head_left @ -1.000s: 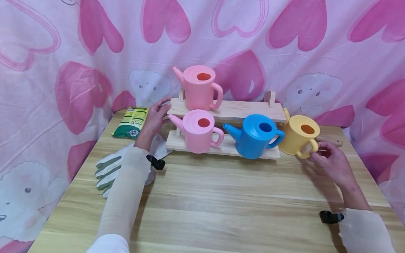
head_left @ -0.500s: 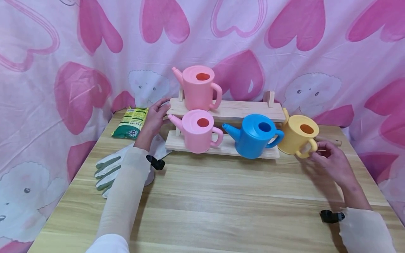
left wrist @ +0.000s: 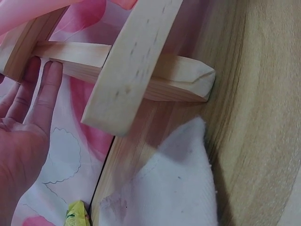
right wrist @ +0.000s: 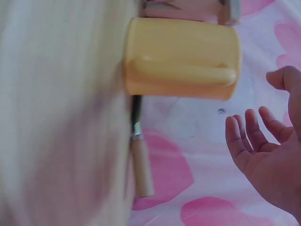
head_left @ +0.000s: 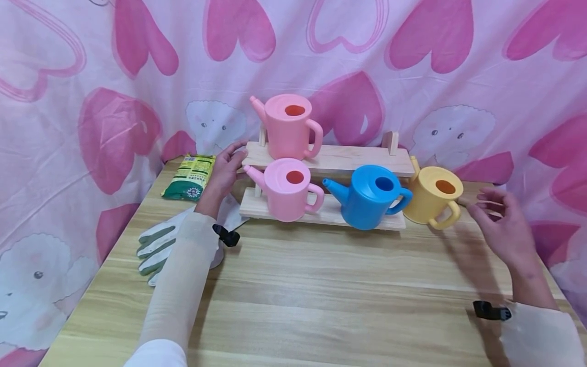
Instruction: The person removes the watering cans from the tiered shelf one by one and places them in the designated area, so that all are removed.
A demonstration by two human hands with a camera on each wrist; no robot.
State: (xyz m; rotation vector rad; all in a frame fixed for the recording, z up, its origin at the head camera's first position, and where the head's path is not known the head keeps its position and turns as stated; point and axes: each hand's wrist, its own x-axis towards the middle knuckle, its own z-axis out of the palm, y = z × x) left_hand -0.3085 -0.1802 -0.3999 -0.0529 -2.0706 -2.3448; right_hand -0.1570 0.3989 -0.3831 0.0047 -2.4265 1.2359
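Yellow can point(head_left: 431, 201) by shelf edge point(head_left: 400, 162) — right fingers point(right wrist: 234, 134) clear

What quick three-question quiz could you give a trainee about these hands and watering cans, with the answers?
1. Multiple choice. Where does the yellow can stand?
A: top shelf
B: lower shelf
C: table, beside the rack

2. True or false? The right hand is apart from the yellow can.

3. Short answer. What is the left hand touching?

Key:
1. C
2. True; a gap shows between them in the head and right wrist views.
3. The rack, at one end of its upper board.
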